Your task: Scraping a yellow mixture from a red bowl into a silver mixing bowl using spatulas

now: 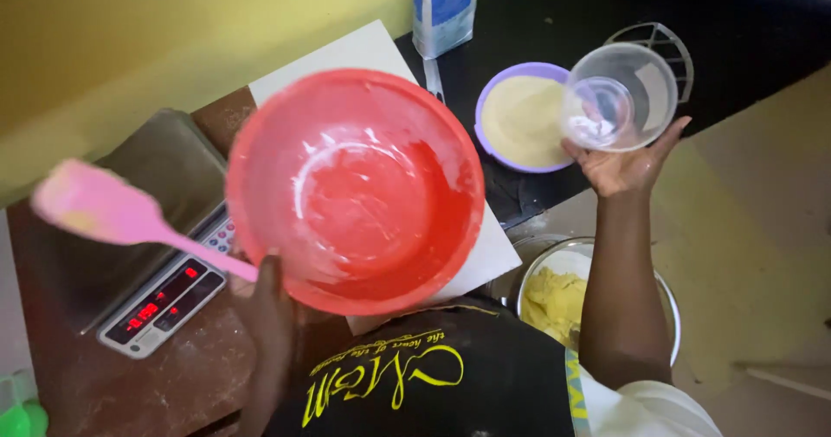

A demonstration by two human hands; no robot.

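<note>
Red bowl (pixel 355 190): centre of the frame, tilted toward the camera, inside smeared with whitish residue and otherwise empty.
Left hand (pixel 268 311): lower centre-left, fingers clamped on the red bowl's lower rim and on the handle of a pink spatula (pixel 112 212) that points to the upper left.
Right hand (pixel 628 164): upper right, fingers curled under a clear plastic bowl (pixel 619 98), gripping it; that bowl looks empty.
Purple bowl (pixel 522 117): on the dark table just left of the clear bowl, filled with pale yellow powder.
Metal bowl (pixel 597 298): lower right, holds yellow dough.
Scale (pixel 164 303): lower left, red digits lit.
Blue-and-white bag (pixel 443 9): top centre, upright.
</note>
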